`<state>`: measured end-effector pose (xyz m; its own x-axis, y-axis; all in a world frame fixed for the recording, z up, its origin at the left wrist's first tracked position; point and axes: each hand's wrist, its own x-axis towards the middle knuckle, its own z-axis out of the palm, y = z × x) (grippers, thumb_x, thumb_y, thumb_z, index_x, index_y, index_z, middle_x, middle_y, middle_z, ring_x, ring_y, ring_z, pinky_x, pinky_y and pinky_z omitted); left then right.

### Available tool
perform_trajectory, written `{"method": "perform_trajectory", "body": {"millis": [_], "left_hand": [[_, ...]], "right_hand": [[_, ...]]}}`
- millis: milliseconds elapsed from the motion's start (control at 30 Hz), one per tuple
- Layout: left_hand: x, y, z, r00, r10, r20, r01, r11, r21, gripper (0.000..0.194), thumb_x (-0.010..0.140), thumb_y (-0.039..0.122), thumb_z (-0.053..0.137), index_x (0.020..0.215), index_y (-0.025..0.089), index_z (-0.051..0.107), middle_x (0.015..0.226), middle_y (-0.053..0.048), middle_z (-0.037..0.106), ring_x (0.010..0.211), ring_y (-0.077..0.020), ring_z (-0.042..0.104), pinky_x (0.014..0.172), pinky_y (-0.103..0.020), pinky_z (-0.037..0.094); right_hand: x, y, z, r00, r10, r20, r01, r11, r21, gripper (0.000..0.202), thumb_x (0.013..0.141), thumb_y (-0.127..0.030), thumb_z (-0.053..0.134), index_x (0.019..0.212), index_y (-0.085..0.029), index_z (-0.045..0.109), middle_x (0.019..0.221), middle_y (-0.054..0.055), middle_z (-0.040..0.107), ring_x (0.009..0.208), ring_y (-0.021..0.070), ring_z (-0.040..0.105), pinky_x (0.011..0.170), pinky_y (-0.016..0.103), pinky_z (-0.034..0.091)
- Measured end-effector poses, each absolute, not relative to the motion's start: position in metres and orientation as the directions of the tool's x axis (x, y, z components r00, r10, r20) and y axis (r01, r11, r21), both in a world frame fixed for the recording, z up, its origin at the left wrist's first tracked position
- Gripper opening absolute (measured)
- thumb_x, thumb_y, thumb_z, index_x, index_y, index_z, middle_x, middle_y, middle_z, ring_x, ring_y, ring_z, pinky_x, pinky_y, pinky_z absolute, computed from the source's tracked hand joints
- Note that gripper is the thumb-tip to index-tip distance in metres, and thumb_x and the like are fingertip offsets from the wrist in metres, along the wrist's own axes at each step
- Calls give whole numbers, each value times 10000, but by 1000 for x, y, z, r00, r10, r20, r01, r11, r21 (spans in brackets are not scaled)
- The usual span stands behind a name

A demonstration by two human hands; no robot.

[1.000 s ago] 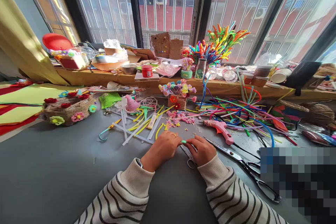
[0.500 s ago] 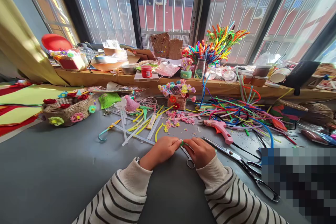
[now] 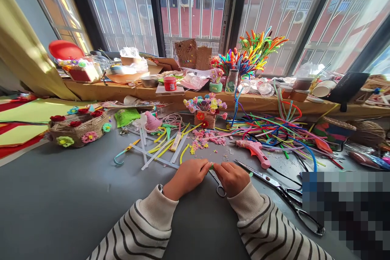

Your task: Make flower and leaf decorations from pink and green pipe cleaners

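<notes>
My left hand (image 3: 191, 175) and my right hand (image 3: 232, 176) meet fingertip to fingertip above the grey table. Between them is pinched a small green piece (image 3: 211, 166), mostly covered by the fingers, so its kind is hard to make out. Both hands have their fingers closed. A small pair of scissors (image 3: 219, 191) lies partly beneath my right hand, one handle loop showing. To the right of that hand rests a large pair of metal scissors (image 3: 276, 183). Just beyond it is a pink glue gun (image 3: 254, 150) with a black cord.
Clear glue sticks (image 3: 158, 155) and yellow stems lie ahead on the left, beside pink trimmings (image 3: 210, 138). A woven basket with flowers (image 3: 79, 130) stands at left. Coloured pipe cleaners (image 3: 268, 128) heap at right. A small flower basket (image 3: 205, 118) sits before the crowded sill.
The fingers of my right hand have curled in more around the green piece. My left hand has shifted slightly to the right; everything on the table stays put.
</notes>
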<state>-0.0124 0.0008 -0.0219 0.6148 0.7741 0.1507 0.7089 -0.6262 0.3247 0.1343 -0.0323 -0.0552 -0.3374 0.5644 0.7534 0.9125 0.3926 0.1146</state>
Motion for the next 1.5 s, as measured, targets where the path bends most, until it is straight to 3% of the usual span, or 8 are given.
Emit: {"method": "perform_trajectory", "body": {"millis": [167,467,567,700,900,1233,1400,1500], "left_hand": [[-12,-3,-20,684,669,291,670,-734,115,233,791,292,298,984,197,388,841,-23,564,758,-153,505,639,-252,337],[-11,4,-22,747,581,322,650,-741,-170,258,804,269,263,727,163,485,678,-29,536,621,-152,490,547,-273,346],[-11,2,-20,733,561,383,660,-723,-203,222,789,281,314,739,161,494,740,-41,545,713,-170,493,658,-328,365],[-10,-4,-14,680,529,507,704,-664,-251,172,780,178,338,857,182,492,888,-36,543,889,-171,456,876,-431,238],[-8,-5,-18,765,391,512,606,-706,-366,219,780,114,310,890,171,491,908,-15,559,970,-153,426,953,-457,124],[-7,-4,-21,723,511,464,673,-671,-311,211,761,99,299,797,156,498,666,-21,565,880,-190,481,898,-546,129],[-6,-2,-21,756,510,410,642,-698,-317,205,757,89,284,725,150,477,678,-33,546,718,-158,512,864,-437,265],[-6,-1,-22,752,541,377,651,-699,-297,193,759,93,283,745,148,468,679,-38,530,659,-161,508,715,-362,376]], "right_hand": [[135,-29,-60,-205,611,765,939,343,-22,328,809,-283,331,634,-199,595,484,-9,529,501,102,484,500,220,255],[138,-30,-57,-177,643,745,931,356,-85,304,796,-318,350,674,-213,608,505,-18,548,508,92,504,500,201,281],[137,-30,-58,-162,648,745,934,345,-97,315,801,-317,339,677,-213,609,503,-13,549,510,91,504,504,199,285],[137,-30,-57,-140,668,731,941,319,-111,283,787,-317,366,667,-213,601,515,-14,555,510,97,510,498,204,288],[136,-30,-59,-109,717,689,931,316,-182,216,762,-303,418,673,-223,597,553,-19,570,543,101,524,514,198,310],[136,-30,-60,-113,735,669,914,340,-219,223,765,-325,409,724,-223,603,562,-12,574,555,108,530,492,205,319],[136,-29,-61,-125,712,690,917,349,-194,254,775,-348,382,719,-223,596,564,-13,571,554,105,529,494,205,325],[137,-28,-61,-111,698,707,912,354,-207,263,783,-352,365,742,-217,586,587,-10,577,575,107,534,518,202,338]]}}
